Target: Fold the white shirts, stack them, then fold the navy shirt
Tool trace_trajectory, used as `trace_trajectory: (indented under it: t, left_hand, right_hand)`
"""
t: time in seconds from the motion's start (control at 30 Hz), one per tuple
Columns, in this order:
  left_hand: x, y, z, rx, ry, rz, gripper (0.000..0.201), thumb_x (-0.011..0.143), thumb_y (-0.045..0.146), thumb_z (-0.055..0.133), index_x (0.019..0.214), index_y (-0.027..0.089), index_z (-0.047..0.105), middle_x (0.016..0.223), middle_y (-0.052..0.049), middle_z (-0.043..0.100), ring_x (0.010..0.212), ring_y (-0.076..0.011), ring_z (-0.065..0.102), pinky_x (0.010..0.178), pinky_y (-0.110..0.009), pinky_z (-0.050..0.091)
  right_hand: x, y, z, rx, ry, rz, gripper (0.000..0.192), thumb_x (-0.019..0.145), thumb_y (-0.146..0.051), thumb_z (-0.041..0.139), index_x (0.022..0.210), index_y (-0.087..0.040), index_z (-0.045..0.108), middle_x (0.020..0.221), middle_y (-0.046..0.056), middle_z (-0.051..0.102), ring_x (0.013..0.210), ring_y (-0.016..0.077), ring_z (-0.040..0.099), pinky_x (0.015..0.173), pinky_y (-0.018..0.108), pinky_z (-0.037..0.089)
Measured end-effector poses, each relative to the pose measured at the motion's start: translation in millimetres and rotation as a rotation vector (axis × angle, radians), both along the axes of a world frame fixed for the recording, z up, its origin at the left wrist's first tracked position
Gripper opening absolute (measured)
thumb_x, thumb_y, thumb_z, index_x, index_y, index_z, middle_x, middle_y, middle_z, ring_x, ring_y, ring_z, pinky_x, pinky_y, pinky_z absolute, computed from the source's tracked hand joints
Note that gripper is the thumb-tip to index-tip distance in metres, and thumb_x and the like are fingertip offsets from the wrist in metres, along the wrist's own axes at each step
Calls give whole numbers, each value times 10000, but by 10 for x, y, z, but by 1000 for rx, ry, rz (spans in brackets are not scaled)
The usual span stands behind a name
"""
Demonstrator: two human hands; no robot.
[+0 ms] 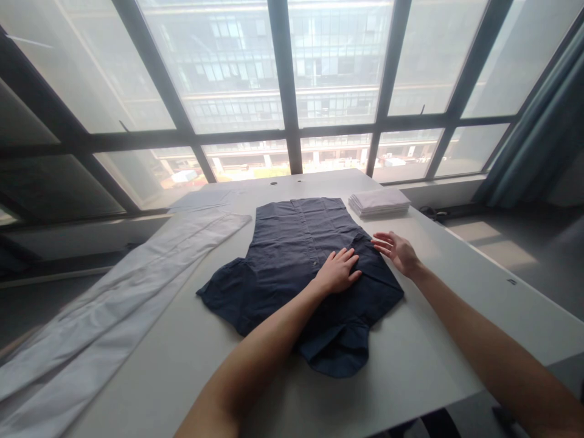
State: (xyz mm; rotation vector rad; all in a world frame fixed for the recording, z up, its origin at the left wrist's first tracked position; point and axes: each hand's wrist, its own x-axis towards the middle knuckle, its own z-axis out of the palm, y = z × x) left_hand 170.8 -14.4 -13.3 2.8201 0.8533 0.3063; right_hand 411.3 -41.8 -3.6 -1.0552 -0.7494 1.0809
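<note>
Two hands are out in front of me over a dark blue shirt that lies spread on the pale surface. My left hand rests flat on the cloth, palm down, its fingers stretched forward and slightly apart, pressing on the shirt close to its button line; they grip nothing. My right hand sits just to the right of the left one, at the shirt's right edge, tilted with the palm turned partly inward and the fingers open and loose. Whether its fingertips actually touch the fabric I cannot tell; it has hold of nothing.

Beyond my fingers the shirt's body runs away from me, smooth and flat. Nearer to me than my fingers the collar end bunches in soft folds close to the surface's near edge, and left of my left forearm a short sleeve spreads out sideways.

Farther off, past my right fingers, a small stack of folded white cloth sits beside the shirt's far right corner. Well to the left of my left fingers a long white garment stretches across the surface and hangs off its left side. Far beyond everything, large windows face another building.
</note>
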Motion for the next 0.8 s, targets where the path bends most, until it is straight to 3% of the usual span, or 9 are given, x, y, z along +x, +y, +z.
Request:
trace_trajectory:
  t: [0.1, 0.17, 0.27, 0.33, 0.43, 0.53, 0.63, 0.8]
  left_hand:
    - [-37, 21, 99, -5, -25, -60, 500, 1043, 480, 454, 1489, 259, 492, 1664, -89, 290, 1539, -316, 233, 1208, -547, 277]
    - [-88, 42, 238, -10, -95, -124, 460, 1040, 434, 488, 1465, 263, 530, 1662, -82, 296, 1527, -303, 273, 1207, -497, 310]
    - [-226, 48, 518, -64, -248, -179, 416, 1031, 367, 525, 1426, 249, 580, 1562, -88, 473, 1405, -255, 482, 1164, -381, 392]
    - [-372, 13, 691, -133, -327, -186, 375, 1021, 341, 548, 1374, 242, 626, 1385, -85, 635, 1241, -228, 615, 1076, -338, 467]
    - [-665, -121, 847, -234, -353, -174, 292, 995, 310, 593, 1243, 204, 706, 1082, -68, 731, 947, -187, 692, 874, -290, 535]
    - [-1012, -338, 863, -281, -274, -158, 218, 982, 294, 610, 1112, 202, 758, 946, -40, 714, 808, -157, 663, 777, -266, 517]
    - [-1349, -570, 777, -342, -192, -161, 205, 994, 295, 593, 1075, 227, 769, 952, -30, 707, 823, -153, 664, 760, -251, 504]
    - [-1723, -829, 559, -260, -120, -182, 221, 1010, 298, 557, 1031, 269, 775, 929, -39, 703, 855, -178, 650, 789, -285, 502]
  right_hand:
    - [-28, -42, 32, 27, -81, 21, 214, 966, -339, 563, 939, -187, 711, 1010, 126, 760, 910, 242, 742, 877, 397, 618]
    - [-54, -69, 64, 39, -185, 20, 203, 931, -363, 618, 936, -192, 726, 971, 110, 767, 857, 231, 736, 832, 387, 614]
    - [-127, -129, 161, 100, -366, 53, 231, 868, -410, 694, 947, -198, 743, 925, 88, 765, 796, 216, 709, 770, 369, 594]
    - [-211, -193, 259, 143, -517, 144, 260, 840, -431, 720, 955, -200, 754, 891, 78, 760, 769, 215, 686, 734, 358, 573]
    - [-378, -329, 413, 158, -734, 438, 274, 842, -447, 720, 937, -195, 769, 834, 63, 746, 755, 210, 661, 691, 323, 534]
    - [-542, -476, 508, 160, -853, 768, 277, 872, -441, 693, 908, -178, 770, 803, 45, 722, 731, 179, 626, 647, 273, 481]
    - [-673, -589, 529, 164, -956, 987, 224, 883, -378, 683, 942, -181, 772, 783, 15, 691, 693, 145, 579, 603, 237, 428]
    - [-839, -682, 499, 196, -1129, 1070, 126, 841, -233, 678, 867, -183, 790, 843, 24, 683, 708, 137, 594, 637, 230, 441]
